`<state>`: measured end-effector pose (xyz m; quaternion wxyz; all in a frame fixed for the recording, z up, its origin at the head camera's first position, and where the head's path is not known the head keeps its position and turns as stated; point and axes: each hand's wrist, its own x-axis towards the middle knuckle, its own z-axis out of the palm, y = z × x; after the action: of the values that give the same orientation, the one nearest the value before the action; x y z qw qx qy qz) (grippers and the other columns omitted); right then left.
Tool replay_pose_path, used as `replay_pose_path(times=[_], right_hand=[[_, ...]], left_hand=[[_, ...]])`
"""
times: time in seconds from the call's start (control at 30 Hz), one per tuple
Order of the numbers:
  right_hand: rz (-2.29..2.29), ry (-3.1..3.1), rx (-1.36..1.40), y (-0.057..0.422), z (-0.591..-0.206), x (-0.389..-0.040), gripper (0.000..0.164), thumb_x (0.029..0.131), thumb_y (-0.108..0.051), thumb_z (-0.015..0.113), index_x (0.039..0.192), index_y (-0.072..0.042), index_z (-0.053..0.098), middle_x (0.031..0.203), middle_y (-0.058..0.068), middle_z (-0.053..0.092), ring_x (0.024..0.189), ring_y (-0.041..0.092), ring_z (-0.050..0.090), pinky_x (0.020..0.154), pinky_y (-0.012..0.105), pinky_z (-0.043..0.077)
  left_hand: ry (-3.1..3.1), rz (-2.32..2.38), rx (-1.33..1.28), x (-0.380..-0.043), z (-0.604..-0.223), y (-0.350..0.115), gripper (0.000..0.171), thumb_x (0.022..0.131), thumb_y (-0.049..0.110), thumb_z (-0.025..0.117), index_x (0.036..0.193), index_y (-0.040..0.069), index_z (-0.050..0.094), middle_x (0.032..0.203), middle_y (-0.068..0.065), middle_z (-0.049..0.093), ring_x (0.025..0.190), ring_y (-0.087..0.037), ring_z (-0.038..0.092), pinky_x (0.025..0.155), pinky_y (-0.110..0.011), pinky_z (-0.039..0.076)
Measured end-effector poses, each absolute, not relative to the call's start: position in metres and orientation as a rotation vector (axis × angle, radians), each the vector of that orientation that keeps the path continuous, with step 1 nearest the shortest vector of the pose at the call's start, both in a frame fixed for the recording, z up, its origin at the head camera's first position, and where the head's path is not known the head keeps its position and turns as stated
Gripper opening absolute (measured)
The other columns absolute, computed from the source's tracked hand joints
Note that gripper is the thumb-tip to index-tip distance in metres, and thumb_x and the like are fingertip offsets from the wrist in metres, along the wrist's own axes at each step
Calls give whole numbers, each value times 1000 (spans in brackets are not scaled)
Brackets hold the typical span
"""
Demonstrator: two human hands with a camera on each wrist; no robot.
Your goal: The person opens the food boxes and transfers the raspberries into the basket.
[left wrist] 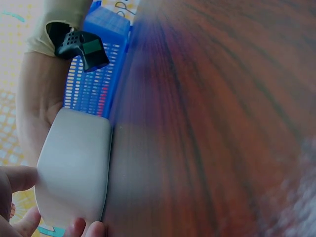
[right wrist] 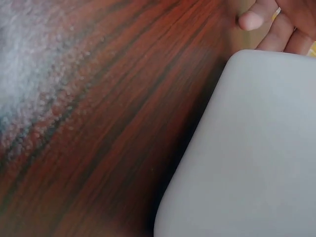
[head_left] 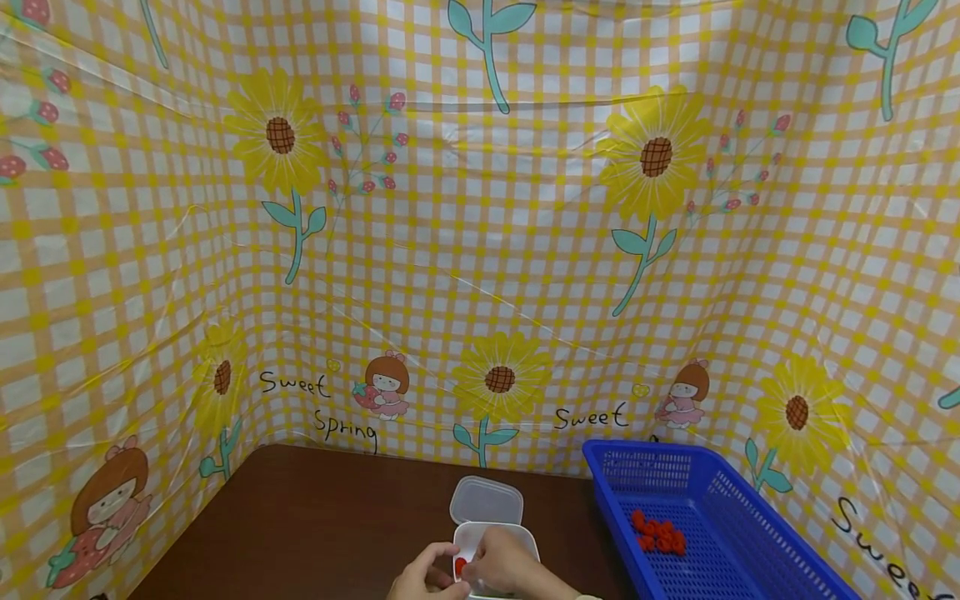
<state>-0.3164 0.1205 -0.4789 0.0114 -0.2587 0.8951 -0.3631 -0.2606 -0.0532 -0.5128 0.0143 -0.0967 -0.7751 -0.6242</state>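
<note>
A white plastic container (head_left: 534, 543) stands on the table with its top uncovered, its smooth side wall (left wrist: 76, 163) filling part of the left wrist view. My left hand (head_left: 429, 573) holds the container at its left end, fingers at the rim and lower down the wall. Inside the container, my right hand (head_left: 501, 560) has curled fingers and pinches a small red piece (head_left: 460, 566) near the left wall. The right hand hides much of the container's inside. In the right wrist view the left hand's fingers (right wrist: 276, 29) show past the container's corner.
A translucent lid (head_left: 487, 502) lies just behind the container. To the right, a blue plastic basket (head_left: 697, 575) holds several small red pieces (head_left: 658, 533). Checked cloth (head_left: 465, 275) walls enclose the back and sides of the dark wooden table (head_left: 322, 525).
</note>
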Motion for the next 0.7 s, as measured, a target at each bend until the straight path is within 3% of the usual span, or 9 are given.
replay_pose_path(times=[0.17, 0.53, 0.7], right_hand=[[-1183, 2819, -755, 119, -478, -316, 21, 71, -6, 76, 56, -5, 61, 53, -11, 47, 51, 4, 41, 45, 19, 32], [-1273, 2658, -644, 119, -482, -322, 9, 76, -6, 76, 69, -5, 70, 61, -7, 57, 51, 7, 44, 43, 19, 31], [-1278, 2623, -630, 119, -482, -322, 8, 77, -4, 73, 70, -4, 70, 57, -8, 52, 42, 3, 33, 38, 17, 24]], left_hand=[[-2419, -1920, -300, -260, -512, -52, 49, 84, 23, 78, 125, 4, 60, 81, -3, 69, 73, -17, 69, 63, -30, 53], [-2426, -1872, -305, -261, -514, -53, 47, 85, 23, 79, 124, 5, 61, 80, -4, 70, 71, -17, 69, 62, -30, 53], [-2417, -1892, -315, -261, -514, -53, 48, 84, 22, 79, 124, 5, 60, 80, -3, 69, 71, -15, 69, 62, -29, 52]])
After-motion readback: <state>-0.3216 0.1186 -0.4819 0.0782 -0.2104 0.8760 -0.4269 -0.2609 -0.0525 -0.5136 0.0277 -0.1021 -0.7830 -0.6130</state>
